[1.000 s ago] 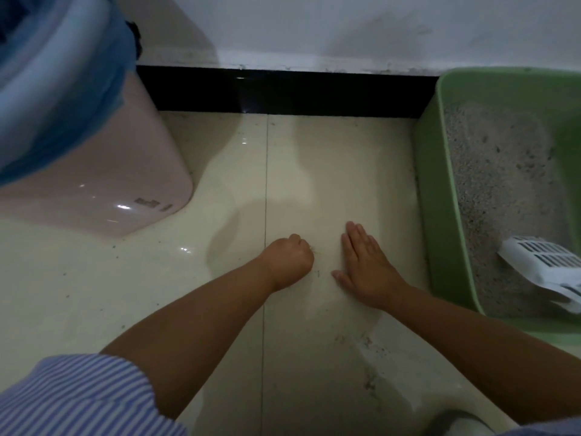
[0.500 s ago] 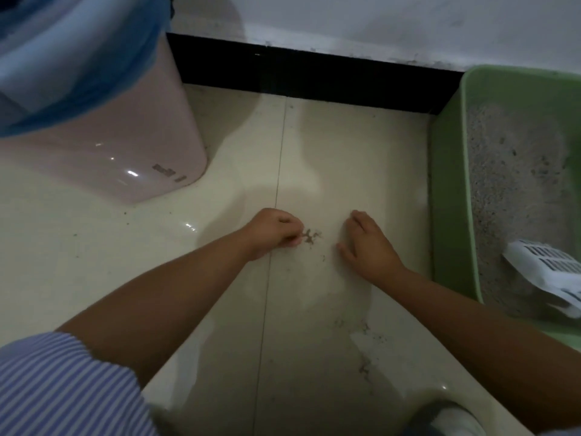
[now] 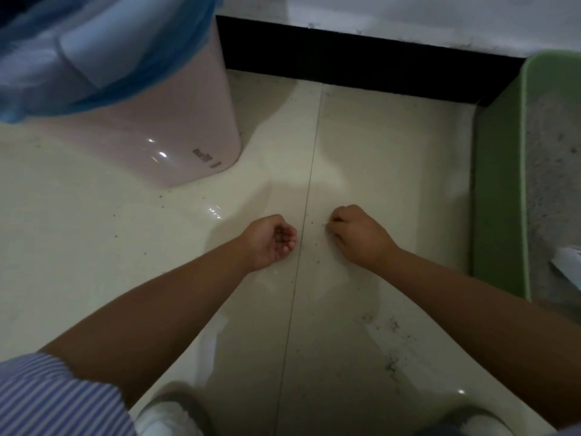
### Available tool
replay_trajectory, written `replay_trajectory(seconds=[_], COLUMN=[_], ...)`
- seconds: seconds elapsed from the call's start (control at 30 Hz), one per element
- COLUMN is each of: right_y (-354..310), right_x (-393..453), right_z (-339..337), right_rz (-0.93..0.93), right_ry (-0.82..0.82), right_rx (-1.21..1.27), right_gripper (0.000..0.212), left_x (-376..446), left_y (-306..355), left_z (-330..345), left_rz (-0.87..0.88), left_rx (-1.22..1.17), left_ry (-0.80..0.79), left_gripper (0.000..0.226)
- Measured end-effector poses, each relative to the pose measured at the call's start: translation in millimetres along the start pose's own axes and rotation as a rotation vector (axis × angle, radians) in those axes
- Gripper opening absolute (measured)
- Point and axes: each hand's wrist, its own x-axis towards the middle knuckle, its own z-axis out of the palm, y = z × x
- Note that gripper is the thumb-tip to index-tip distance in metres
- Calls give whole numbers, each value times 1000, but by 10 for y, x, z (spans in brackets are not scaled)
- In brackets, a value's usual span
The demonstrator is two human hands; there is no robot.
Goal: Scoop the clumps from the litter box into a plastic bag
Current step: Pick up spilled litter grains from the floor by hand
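Two hands are seen low over the tiled floor (image 3: 377, 146). The left hand (image 3: 269, 241), earlier knuckles-up, is now turned palm-up and cupped around dark litter grains. The right hand (image 3: 358, 236), flat a second ago, is curled, fingertips pinching at specks (image 3: 314, 245). The green litter box (image 3: 500, 196) has shifted toward the right edge; the blue plastic bag (image 3: 103, 48) lines a pink bin (image 3: 163, 130).
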Motion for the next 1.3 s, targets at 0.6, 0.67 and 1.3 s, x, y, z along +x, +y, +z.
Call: replay_trajectory(seconds=[0.6,0.67,1.3], right_y=[-99,-36,208], right_x=[85,50,-189], right_z=[-229,-242,-336], right_rz=[292,408,213], right_ry=[-261,-123,-39], right_rx=[0,161,187], right_gripper=[24,11,20], left_x=[-104,-113,-136], left_y=[-26,-23,-32], left_z=[-62,-34,195], left_rz=[-29,-26,-102], left_rx=[-363,-387,-204], left_ry=[-36,-20,17], left_gripper=[58,58,45])
